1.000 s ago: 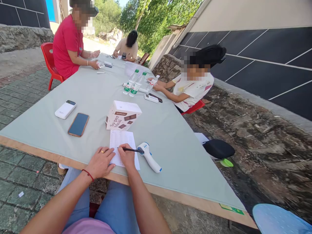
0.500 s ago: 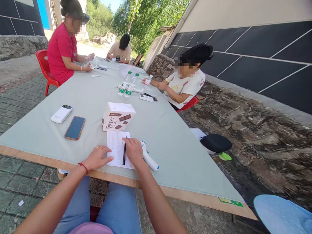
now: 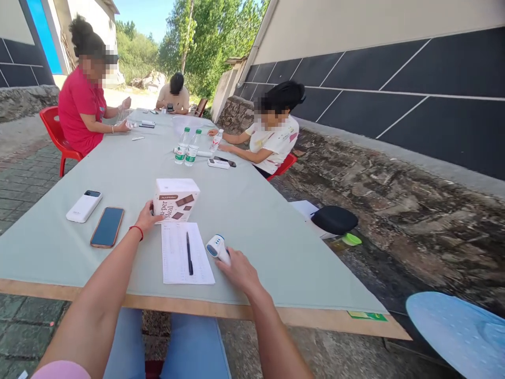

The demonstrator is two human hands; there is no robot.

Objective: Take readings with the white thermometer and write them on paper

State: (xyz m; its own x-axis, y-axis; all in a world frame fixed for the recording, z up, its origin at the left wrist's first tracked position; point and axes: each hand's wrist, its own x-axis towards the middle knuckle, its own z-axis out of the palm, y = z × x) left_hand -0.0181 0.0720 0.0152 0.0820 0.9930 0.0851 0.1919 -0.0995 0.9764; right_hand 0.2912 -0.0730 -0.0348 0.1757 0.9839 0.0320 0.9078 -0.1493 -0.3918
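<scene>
My left hand [image 3: 147,218] is at the near left corner of a white and brown "Super Meal" box [image 3: 182,201], its thumb across the printed front and its other fingers along the side. The box stands upright on the table. My right hand [image 3: 240,269] is closed round the handle of a white and blue infrared thermometer [image 3: 216,246], whose head points away to the left. Between my hands lies a printed sheet of paper [image 3: 173,266] with a black pen [image 3: 190,253] on it.
A phone [image 3: 107,226] and a white power bank [image 3: 84,206] lie on the left of the table [image 3: 252,221]. Two water bottles [image 3: 192,148] stand farther back. Three people sit around the far part. A black cap [image 3: 334,219] is beyond the right edge.
My left hand has gone from beside the paper forward to the box. My right hand has left the pen and paper and taken hold of the thermometer, which is turned and shifted.
</scene>
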